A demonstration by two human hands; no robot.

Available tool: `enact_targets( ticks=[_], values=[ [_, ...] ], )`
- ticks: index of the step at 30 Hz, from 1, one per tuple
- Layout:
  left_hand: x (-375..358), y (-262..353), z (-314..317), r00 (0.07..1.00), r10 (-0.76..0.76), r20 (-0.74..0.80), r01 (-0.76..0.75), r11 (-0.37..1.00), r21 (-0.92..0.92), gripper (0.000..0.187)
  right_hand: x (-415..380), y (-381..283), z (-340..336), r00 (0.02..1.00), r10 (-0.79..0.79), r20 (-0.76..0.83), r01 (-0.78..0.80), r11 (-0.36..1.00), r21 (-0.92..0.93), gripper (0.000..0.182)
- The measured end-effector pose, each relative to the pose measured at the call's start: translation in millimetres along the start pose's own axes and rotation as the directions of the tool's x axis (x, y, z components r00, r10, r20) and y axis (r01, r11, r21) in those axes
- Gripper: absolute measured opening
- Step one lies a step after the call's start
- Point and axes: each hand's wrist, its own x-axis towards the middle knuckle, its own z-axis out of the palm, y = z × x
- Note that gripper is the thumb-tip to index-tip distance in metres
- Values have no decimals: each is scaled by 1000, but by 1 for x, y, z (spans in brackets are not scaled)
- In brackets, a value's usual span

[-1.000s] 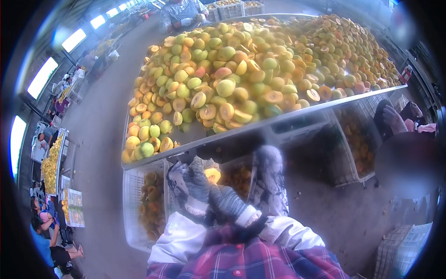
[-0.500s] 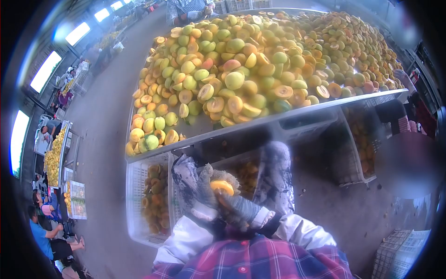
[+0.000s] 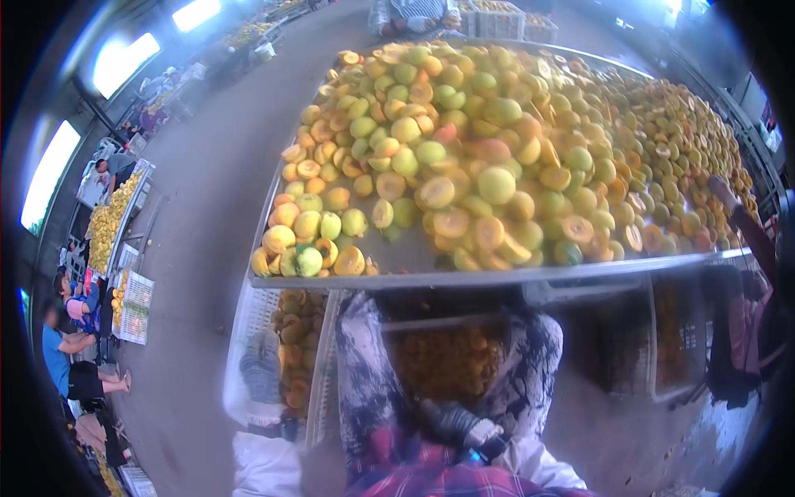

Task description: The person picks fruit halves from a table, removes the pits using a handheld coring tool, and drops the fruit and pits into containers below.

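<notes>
My left hand [image 3: 261, 370], in a grey glove, is lowered inside the left side of a white plastic crate [image 3: 238, 389], beside the peach halves [image 3: 295, 331] in it. Blur hides its fingers and anything in them. My right hand [image 3: 450, 420], also gloved, rests low between my thighs, close to my plaid shirt. Its fingers are dark and smeared, so what it holds does not show. Ahead, a metal-edged table [image 3: 397, 258] bears a large heap of yellow-green peaches [image 3: 439, 195], whole and halved. Under it, between my knees, sits another crate of orange halves [image 3: 447, 360].
At right, a co-worker's arm [image 3: 745, 219] reaches onto the heap. Another person [image 3: 414, 12] works at the far edge. A crate [image 3: 675, 348] stands beneath the table's right part. At left are people around a second fruit table [image 3: 112, 219] and a white crate [image 3: 132, 306].
My hands were together over my lap around an orange peach half. Now they are apart: the left is down in the left crate, the right nearer my body. The camera view has shifted.
</notes>
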Motion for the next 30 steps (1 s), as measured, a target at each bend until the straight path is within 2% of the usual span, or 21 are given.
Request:
enact_targets(
  ticks=[1,2,4,6,8,10,11,12,13,14,16,17,18,20,21,22,23,24,25,28,30],
  values=[
    [25,-16,-13,827,550,-113,-369,684,630,31,5,6,-1,1000,14,-13,-14,1000,3,42],
    [51,-32,-25,442,882,164,-283,-36,958,31,9,10,-3,999,26,-27,-26,1000,5,43],
    [80,7,18,570,809,144,-370,95,924,35,16,15,-7,998,41,-57,-41,999,4,43],
    [93,55,106,498,830,252,-575,98,812,43,22,25,-12,994,49,-99,-49,999,-2,44],
    [140,71,167,432,762,482,-684,-72,725,53,26,35,-17,989,57,-137,-58,998,-4,44],
    [203,58,205,454,558,695,-689,-275,670,63,30,50,-24,982,63,-176,-62,998,10,45],
    [221,49,216,445,564,695,-691,-277,667,63,31,57,-27,979,65,-193,-63,998,15,45],
    [235,41,226,473,423,773,-727,-307,614,65,31,56,-27,976,68,-206,-66,998,16,45],
    [240,40,234,486,272,830,-764,-329,555,67,15,-5,-21,968,134,-215,-161,980,-116,46],
    [236,44,242,474,282,834,-767,-334,548,67,18,-7,-21,967,121,-225,-151,981,-120,46],
    [217,52,253,750,67,658,-646,-140,751,64,20,-1,-20,938,294,-183,-295,955,20,45],
    [206,51,251,697,209,686,-676,-126,726,52,25,13,-19,953,218,-210,-219,976,18,42],
    [197,51,250,687,216,694,-684,-128,718,52,27,26,-24,952,209,-222,-210,977,18,42],
    [160,64,244,732,370,572,-666,210,716,48,22,19,-28,964,23,-265,-47,995,-85,40],
    [160,57,238,701,445,558,-713,400,577,42,18,17,-26,959,-62,-275,27,991,-130,40],
    [150,51,232,703,433,564,-711,400,579,42,14,18,-23,949,-144,-281,96,980,-176,39],
    [138,46,227,747,390,539,-580,778,241,39,15,21,-25,939,-150,-308,84,973,-217,39],
    [125,42,222,778,332,534,-291,943,-162,36,16,21,-27,929,-160,-333,73,963,-260,39],
    [80,49,214,823,141,550,49,947,-316,36,10,4,-23,930,-158,-331,72,964,-257,39],
    [34,31,200,813,24,582,256,883,-393,42,-10,-33,-18,891,-254,-377,95,915,-392,38],
    [0,21,197,871,-52,489,294,852,-433,42,-17,-38,-17,831,-396,-390,143,831,-537,37]
  ],
)
